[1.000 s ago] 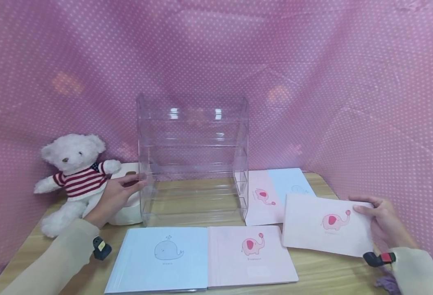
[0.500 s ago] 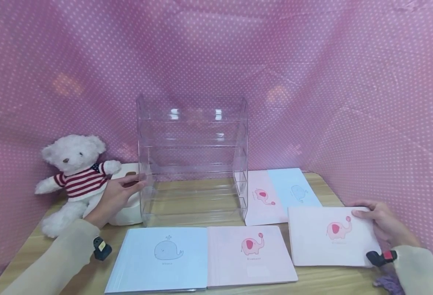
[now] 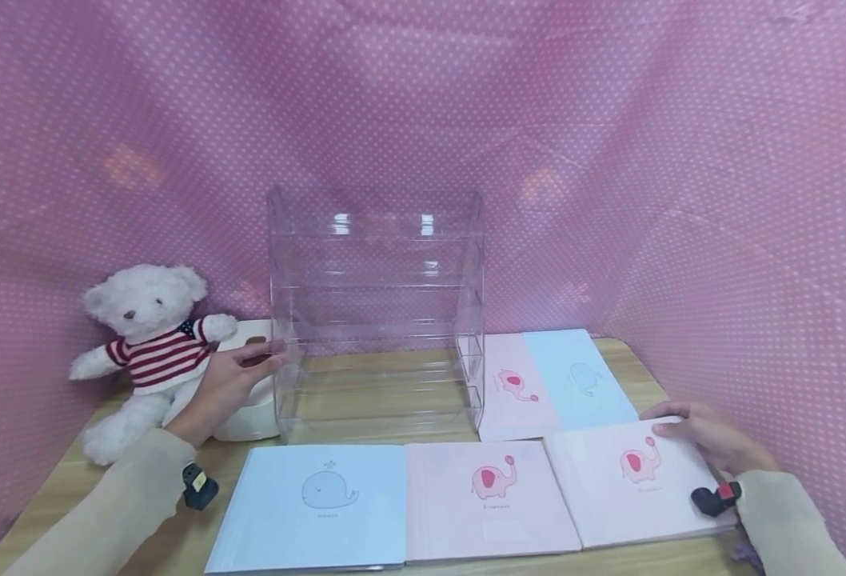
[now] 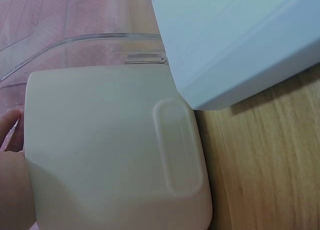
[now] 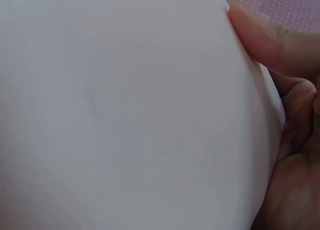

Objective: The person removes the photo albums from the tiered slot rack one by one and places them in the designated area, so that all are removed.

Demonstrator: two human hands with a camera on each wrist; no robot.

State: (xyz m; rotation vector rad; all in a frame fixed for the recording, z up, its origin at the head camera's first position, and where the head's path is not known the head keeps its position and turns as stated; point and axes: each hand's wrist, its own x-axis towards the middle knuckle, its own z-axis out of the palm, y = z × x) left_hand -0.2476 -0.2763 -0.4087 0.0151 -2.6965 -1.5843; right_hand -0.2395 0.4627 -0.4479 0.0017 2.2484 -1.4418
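Observation:
My right hand [image 3: 718,440] pinches the right edge of a white booklet [image 3: 603,488] with a pink elephant on its cover. The thumb [image 5: 265,42] lies on top of the cover, other fingers underneath. This booklet lies against the right side of a pink elephant booklet [image 3: 459,520], which adjoins a blue whale booklet [image 3: 272,512]. Reaching over a white container [image 3: 250,412], my left hand [image 3: 225,388] touches the left side panel of a clear, tiered acrylic rack [image 3: 380,300] with nearly straight fingers. In the left wrist view, the white container [image 4: 105,135] fills the middle.
A white teddy bear [image 3: 153,352] in a striped sweater sits at the left. Behind the white booklet, right of the rack, lie another pink booklet [image 3: 505,356] and blue booklet [image 3: 560,352]. A pink dotted curtain [image 3: 394,96] surrounds the wooden table [image 3: 207,528].
My right hand has lowered the white booklet and shifted it left, up against the pink one in the front row. My left hand stays at the rack's side.

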